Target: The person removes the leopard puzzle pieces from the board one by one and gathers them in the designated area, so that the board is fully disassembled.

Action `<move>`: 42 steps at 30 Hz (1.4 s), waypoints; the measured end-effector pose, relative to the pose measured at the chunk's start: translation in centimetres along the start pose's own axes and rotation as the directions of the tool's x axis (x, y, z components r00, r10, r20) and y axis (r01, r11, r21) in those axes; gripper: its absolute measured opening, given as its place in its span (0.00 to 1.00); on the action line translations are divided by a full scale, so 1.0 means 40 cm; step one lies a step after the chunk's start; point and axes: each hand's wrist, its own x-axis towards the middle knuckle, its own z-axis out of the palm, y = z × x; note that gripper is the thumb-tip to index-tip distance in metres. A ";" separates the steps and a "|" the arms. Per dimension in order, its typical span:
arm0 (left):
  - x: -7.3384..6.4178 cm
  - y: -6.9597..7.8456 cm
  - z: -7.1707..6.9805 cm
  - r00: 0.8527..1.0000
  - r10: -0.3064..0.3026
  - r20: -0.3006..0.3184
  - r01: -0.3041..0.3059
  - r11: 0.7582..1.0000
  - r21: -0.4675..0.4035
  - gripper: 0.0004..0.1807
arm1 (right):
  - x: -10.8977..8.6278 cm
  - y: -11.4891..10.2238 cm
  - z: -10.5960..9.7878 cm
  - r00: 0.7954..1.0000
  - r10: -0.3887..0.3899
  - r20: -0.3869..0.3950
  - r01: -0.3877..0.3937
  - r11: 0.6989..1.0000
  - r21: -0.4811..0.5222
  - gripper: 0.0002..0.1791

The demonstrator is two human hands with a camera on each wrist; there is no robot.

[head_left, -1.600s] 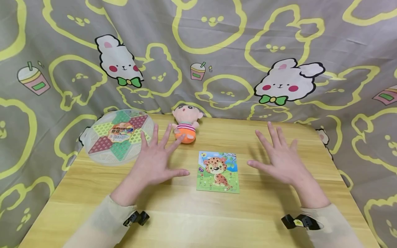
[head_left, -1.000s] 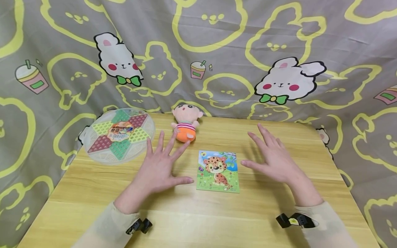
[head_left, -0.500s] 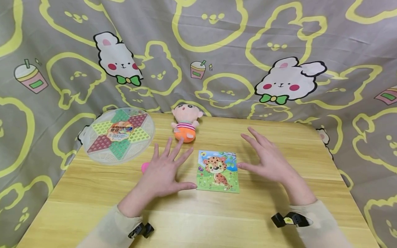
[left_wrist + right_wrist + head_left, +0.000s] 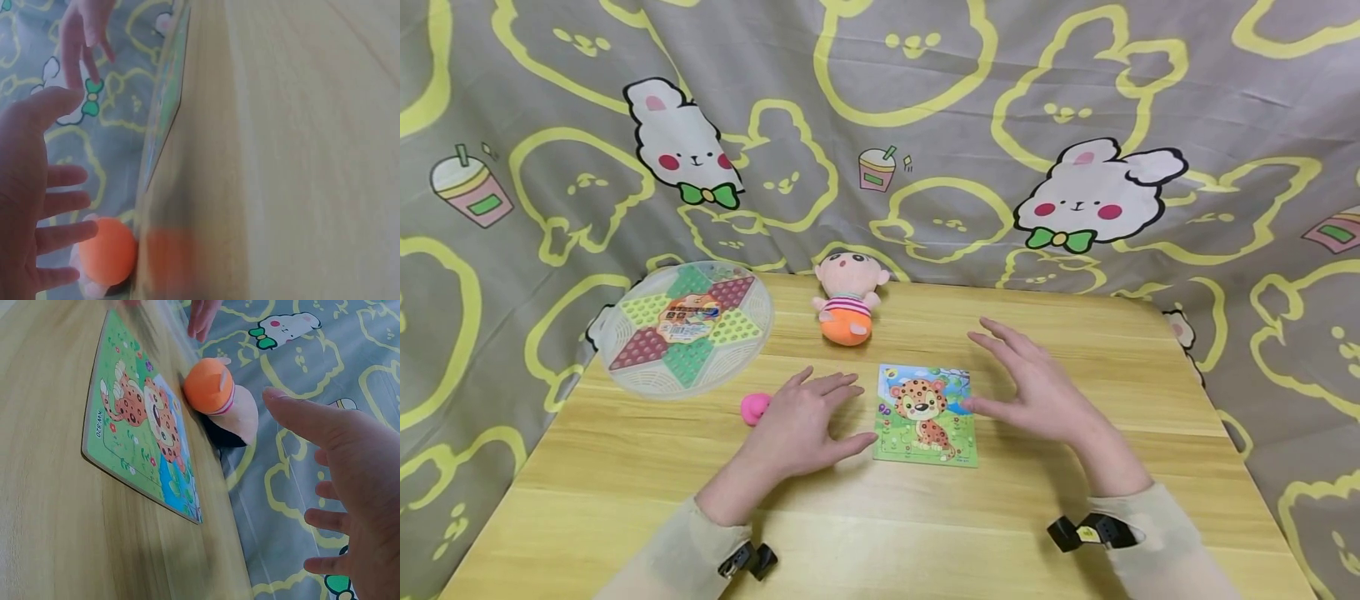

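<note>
A square picture puzzle [image 4: 925,417] with a spotted leopard cub lies flat on the table, between the two hands. To its left is my left hand [image 4: 797,425], fingers spread and holding nothing; its thumb points at the puzzle's left edge. My right hand [image 4: 1037,387] hovers on the other side, fingers extended, with the thumb tip near the puzzle's right edge. In the right wrist view the puzzle [image 4: 140,419] lies apart from the right hand [image 4: 356,487]. A small bright pink object [image 4: 754,408], partly hidden, sits just beyond the left hand.
A plush doll [image 4: 847,300] in orange shorts stands behind the puzzle. At the back left lies a round Chinese checkers board [image 4: 692,325] with a coloured star. A patterned grey curtain [image 4: 940,125] hangs along the wooden table's [image 4: 1075,533] back and sides.
Both hands have drawn inward toward the puzzle, the right one leftward and the left one rightward and nearer me. The pink object has come into sight from behind the left hand.
</note>
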 end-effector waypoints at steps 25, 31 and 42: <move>0.012 0.032 0.069 0.970 0.163 0.181 -0.113 0.959 -0.260 0.45 | 0.034 -0.001 0.053 0.994 -0.021 0.104 -0.003 0.974 0.225 0.45; 0.031 0.052 0.073 0.953 0.202 0.228 -0.151 0.963 -0.224 0.43 | 0.048 -0.005 0.067 0.992 -0.031 0.125 0.000 0.970 0.245 0.45; 0.058 0.069 0.079 0.926 0.217 0.309 -0.156 0.965 -0.209 0.38 | 0.075 -0.013 0.089 0.983 -0.050 0.178 -0.001 0.960 0.278 0.41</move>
